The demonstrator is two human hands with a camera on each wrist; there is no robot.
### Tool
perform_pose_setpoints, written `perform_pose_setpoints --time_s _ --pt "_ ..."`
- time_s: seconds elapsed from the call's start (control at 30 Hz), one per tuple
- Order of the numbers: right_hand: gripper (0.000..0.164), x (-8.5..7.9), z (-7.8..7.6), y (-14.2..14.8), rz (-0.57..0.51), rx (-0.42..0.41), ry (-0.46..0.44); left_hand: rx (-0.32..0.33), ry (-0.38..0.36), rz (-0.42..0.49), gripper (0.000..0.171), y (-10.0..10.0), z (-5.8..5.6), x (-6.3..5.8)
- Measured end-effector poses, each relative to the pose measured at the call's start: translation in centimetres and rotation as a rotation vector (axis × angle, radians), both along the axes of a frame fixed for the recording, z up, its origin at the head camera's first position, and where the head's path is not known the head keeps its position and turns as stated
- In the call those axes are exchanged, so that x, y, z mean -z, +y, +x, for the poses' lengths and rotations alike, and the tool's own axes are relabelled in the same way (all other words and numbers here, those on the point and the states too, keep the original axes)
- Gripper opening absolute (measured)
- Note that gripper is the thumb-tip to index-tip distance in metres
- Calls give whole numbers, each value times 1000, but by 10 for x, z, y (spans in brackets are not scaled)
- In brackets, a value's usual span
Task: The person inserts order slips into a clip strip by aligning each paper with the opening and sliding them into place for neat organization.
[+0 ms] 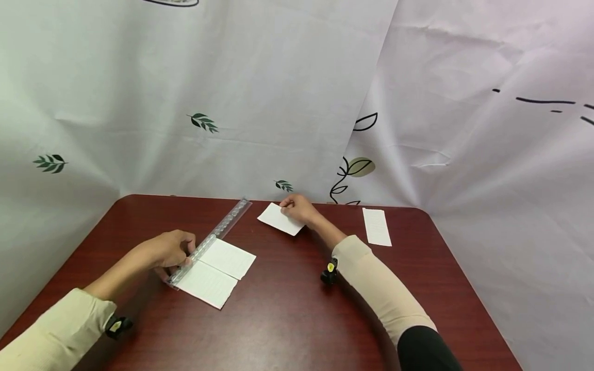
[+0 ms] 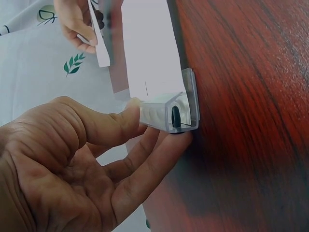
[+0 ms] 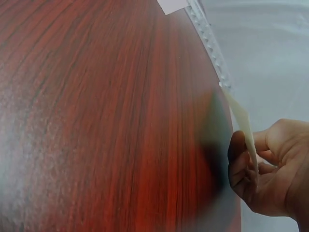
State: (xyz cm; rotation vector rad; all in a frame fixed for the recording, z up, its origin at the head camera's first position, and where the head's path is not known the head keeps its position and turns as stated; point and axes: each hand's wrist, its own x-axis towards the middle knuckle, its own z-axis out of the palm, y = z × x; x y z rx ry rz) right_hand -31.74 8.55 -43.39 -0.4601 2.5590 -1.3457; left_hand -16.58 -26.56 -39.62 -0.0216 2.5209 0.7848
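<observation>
My left hand (image 1: 169, 250) pinches the near end of a long clear plastic strip (image 1: 227, 222) between thumb and fingers. Seen end-on in the left wrist view, the strip is a U-shaped channel (image 2: 166, 116) with a dark piece inside its end. Two white paper cards (image 1: 227, 257) lie side by side along the strip, their inner edges at it. Farther back, my right hand (image 1: 299, 208) holds another white card (image 1: 280, 220) by its edge, close to the strip's far end. In the right wrist view that card (image 3: 244, 118) is seen nearly edge-on between thumb and fingers.
One more narrow white card (image 1: 377, 226) lies at the back right of the reddish-brown table (image 1: 297, 319). A white cloth (image 1: 260, 103) printed with leaves hangs behind the table's far edge and along its sides.
</observation>
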Motion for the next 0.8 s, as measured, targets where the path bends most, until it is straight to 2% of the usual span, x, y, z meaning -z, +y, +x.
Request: perform_pose_setpoints --time_s 0.27,0.57,0.8 --pt "18 3 1 -9 -33 -14 -22 2 0 -6 16 -2 -1 2" --pt "19 2 -2 -21 -19 -15 -14 2 7 -8 16 -2 -1 2" --pt "22 4 -4 -33 -24 11 -20 -2 10 1 16 -1 0 2"
